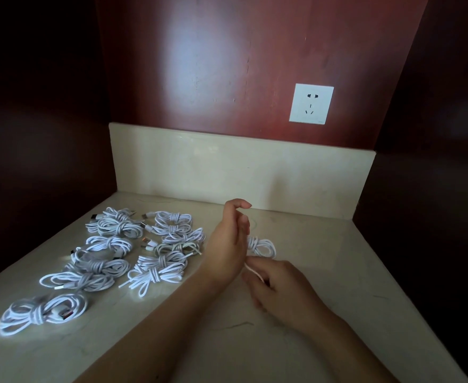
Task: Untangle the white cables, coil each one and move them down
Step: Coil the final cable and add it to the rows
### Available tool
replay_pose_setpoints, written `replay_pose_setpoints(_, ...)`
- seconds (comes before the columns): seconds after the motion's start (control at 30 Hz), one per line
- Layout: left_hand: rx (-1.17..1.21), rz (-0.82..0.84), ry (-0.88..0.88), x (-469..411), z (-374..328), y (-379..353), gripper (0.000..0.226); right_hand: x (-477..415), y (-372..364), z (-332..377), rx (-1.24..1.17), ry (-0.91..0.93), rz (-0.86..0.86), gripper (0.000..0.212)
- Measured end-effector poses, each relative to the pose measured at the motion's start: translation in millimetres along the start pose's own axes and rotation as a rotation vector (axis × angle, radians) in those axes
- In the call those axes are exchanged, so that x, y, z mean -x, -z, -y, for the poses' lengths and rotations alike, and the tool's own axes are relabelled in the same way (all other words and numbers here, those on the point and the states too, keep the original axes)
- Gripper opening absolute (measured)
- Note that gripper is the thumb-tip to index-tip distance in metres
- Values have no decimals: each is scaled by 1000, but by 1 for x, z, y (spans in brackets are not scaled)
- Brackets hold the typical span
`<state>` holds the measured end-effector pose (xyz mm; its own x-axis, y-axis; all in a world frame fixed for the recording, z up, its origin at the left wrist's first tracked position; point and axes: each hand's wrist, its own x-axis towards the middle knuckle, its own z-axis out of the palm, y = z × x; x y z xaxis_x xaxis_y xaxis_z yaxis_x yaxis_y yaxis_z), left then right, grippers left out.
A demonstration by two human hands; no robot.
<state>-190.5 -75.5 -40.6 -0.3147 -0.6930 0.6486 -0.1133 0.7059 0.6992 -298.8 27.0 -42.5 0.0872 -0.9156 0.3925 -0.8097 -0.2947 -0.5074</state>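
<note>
- Coiling the white cable (261,246), which lies on the desk (324,272) just behind both hands, calls for even loops.
- Right hand (279,286) pinches its strand; gentle tension seems best.
- Left hand (235,230) hovers, loosely curled and apparently empty; it could steady the bundle.

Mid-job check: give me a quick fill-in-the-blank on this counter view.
1. The right hand pinches a white ___.
2. The socket sits on the ___ side of the wall.
3. Most bundles lie to the ___ of the left hand.
Missing words: cable; right; left.
</note>
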Motion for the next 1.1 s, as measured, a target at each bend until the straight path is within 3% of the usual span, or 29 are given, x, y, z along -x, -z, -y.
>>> replay_pose_setpoints(0.17,-136,126,48,-2,4,4,27,-3,4,-4,-48,-23,-123,21)
replay_pose_setpoints(0.3,-194,246,-40,-2,4,5,30,-3,10,-6,-195,-133,-223,10)
replay_pose_setpoints(0.47,-94,339,-89,-5,1,5,41,-6,11,-6,-372,-247,-345,16)
replay_pose_setpoints(0.63,55,357,-92,-5,0,5,34,-10,15,-8,-490,-252,-426,16)
replay_pose_setpoints(0.8,357,291,33,-1,-8,-2,32,-15,15,-19,-582,-312,-458,12)
replay_pose_setpoints(1.1,445,311,130,-1,-18,1,45,-16,10,-22,-622,-307,-494,12)
